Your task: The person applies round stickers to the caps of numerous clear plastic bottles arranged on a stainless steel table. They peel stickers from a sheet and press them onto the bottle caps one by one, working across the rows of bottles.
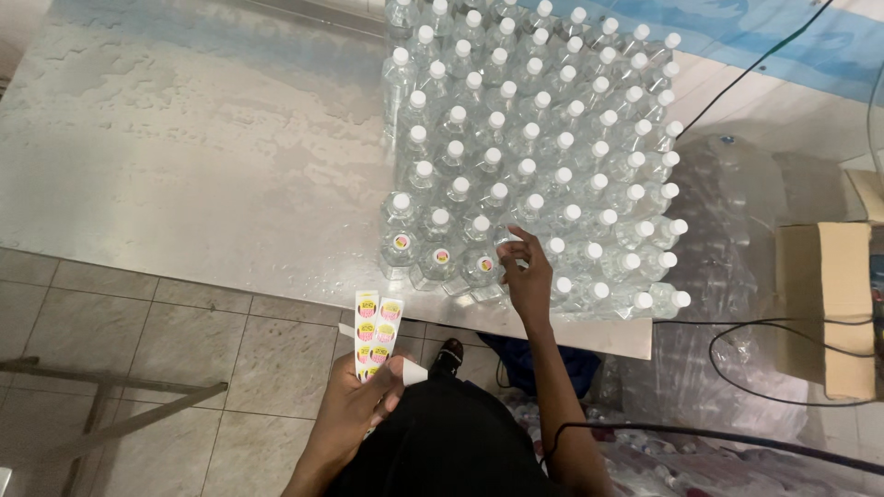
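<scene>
Bottle cap (512, 241) under right grip (527, 272)

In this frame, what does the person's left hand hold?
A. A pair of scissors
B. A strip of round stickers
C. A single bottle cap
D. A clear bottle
B: the left hand grips a strip of round stickers over the tiled floor, while the right hand reaches to a front-row bottle cap on the metal table.

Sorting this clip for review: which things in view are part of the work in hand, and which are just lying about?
In use:
sticker strip in left hand
right hand on front-row bottle
stickered bottles
steel table

Lying about:
cardboard box
black cables
plastic wrap
</scene>
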